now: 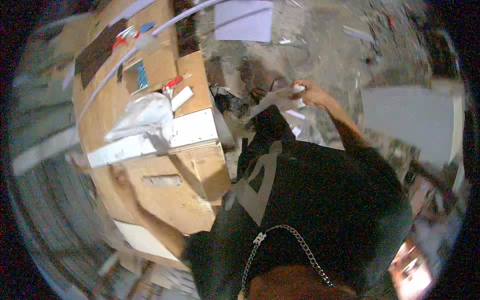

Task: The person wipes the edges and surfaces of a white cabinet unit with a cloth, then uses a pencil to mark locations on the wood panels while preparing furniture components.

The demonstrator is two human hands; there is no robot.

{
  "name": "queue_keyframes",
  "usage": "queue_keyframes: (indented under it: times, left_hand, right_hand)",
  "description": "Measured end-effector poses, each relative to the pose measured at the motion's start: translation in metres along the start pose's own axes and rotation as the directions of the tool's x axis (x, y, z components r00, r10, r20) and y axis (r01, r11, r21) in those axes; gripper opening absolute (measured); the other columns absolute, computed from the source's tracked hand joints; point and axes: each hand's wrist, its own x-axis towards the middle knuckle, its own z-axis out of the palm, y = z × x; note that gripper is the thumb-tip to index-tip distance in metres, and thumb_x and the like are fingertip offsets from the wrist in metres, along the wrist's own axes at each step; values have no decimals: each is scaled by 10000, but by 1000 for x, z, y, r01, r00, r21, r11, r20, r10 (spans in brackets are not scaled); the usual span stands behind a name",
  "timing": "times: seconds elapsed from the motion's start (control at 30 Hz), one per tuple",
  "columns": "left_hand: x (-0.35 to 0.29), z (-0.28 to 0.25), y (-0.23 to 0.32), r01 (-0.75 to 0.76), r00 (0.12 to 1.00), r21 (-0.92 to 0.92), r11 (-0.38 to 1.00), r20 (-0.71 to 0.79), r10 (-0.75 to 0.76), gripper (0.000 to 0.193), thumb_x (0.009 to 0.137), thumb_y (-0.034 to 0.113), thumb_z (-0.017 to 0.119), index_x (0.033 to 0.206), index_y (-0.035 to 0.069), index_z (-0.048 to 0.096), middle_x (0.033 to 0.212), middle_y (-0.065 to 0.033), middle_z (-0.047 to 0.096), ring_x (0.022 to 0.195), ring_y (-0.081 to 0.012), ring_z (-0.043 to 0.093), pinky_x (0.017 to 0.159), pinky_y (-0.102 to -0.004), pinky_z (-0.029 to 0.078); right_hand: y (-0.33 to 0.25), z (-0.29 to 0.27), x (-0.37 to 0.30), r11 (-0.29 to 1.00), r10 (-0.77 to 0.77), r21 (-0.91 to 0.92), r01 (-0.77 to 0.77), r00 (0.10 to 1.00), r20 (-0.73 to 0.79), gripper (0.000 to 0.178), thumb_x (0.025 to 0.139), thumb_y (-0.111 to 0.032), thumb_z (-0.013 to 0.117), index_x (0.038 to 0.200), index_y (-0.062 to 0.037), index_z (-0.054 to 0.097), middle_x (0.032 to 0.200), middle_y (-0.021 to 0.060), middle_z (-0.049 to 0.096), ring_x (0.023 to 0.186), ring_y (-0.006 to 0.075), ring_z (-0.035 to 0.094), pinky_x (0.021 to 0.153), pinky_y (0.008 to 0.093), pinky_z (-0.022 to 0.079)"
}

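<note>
White strip [272,102] pinched in right-hand fingers [305,92], closed around its end, held out over littered floor [325,45]. Left hand [119,172] blurred at plywood desk [165,185] edge, just below white board [150,142]; grip impossible to tell, perhaps bracing.

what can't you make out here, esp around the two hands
- Right hand, head view: it closes on something small and white; motion blur hides what kind of thing it is.
- Left hand, head view: smeared by blur near the white strip on the wooden board; grip or mere touch cannot be told.
- Crumpled clear plastic bag: contents not readable.
- Small tools at the board's far end: too small and blurred.
</note>
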Motion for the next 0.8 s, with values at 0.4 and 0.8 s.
queue_keyframes:
  times: [0.4,0.8]
  left_hand:
    - [-222,459,142,-21,537,-737,676,562,630,444,957,347,541,1245,10,538,1158,-125,638,1098,-261,589,948,-361,457]
    - [-292,466,127,-432,23,-557,709,780,626,445,853,422,627,1146,88,610,1123,-163,630,1030,-363,580,913,-449,466]
  right_hand:
    - [373,128,-199,956,113,287,-61,979,-168,448,716,-40,664,1154,-94,588,882,85,635,764,236,616,578,343,504]
    - [518,184,-376,731,520,545,-411,852,-55,385,756,-131,671,1125,-54,595,839,68,629,742,190,596,619,308,498]
